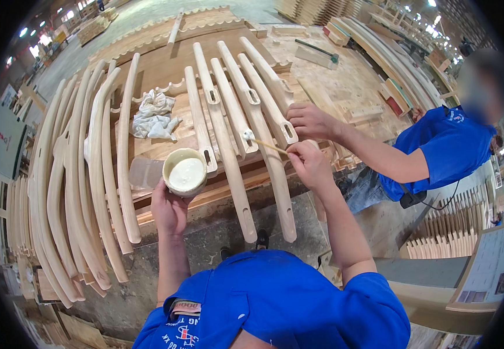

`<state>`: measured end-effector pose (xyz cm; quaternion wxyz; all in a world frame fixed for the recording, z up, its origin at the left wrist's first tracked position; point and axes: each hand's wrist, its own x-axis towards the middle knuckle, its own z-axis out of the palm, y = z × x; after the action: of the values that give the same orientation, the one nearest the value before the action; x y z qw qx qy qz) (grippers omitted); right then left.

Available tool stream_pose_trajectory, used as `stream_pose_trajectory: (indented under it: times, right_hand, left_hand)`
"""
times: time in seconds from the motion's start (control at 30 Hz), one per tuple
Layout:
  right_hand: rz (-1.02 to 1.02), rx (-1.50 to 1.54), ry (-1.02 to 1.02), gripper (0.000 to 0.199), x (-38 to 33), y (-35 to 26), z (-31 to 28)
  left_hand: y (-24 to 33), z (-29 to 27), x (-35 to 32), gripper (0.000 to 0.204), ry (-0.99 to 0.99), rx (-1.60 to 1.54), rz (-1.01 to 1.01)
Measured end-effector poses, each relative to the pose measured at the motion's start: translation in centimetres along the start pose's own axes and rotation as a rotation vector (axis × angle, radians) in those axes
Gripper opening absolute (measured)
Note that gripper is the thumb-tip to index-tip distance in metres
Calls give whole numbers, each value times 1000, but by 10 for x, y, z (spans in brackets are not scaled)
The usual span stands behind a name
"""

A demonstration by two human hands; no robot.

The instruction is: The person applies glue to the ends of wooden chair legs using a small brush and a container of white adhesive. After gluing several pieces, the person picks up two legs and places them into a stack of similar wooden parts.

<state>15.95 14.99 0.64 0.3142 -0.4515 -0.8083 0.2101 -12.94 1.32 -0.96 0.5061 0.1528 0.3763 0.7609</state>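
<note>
My left hand grips a round tub from below; thick white liquid like glue is inside it. Pinched in my right hand is a thin wooden stick. Its far tip meets a slot in one of the curved pale wooden pieces, where a white smear covers the opening. Several similar pieces lie side by side around it, some with oval slots. Another person's hand rests at the slotted end of the rightmost piece.
More curved wooden pieces are stacked at the left. A crumpled white rag lies on the workbench beyond the tub. The co-worker in a blue shirt stands close on the right. A dark-handled tool lies farther back.
</note>
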Motion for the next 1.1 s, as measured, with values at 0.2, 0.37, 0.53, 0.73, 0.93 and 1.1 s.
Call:
stream_pose_trajectory:
  times: [0.2,0.37,0.53,0.73,0.93,1.1]
  right_hand:
    - [-10,-27,83,12,7,-1,0]
    - [15,7,9,12,9,1,0]
    - [0,-27,53,13,15,3,5]
    - [-12,40,8,13,16,5,-3]
    - [28,70,-108,15,9,4,-7]
    - [41,93,-66,14,0,14,-15]
  left_hand:
    - [-5,4,1,43,-8,8,16]
    - [-7,3,-1,44,23,3,-7]
    - [-7,5,-3,43,0,14,21]
    - [-4,8,-3,43,10,1,19]
    - [-4,9,-3,43,0,-5,8]
    - [-1,9,-3,42,-35,11,2]
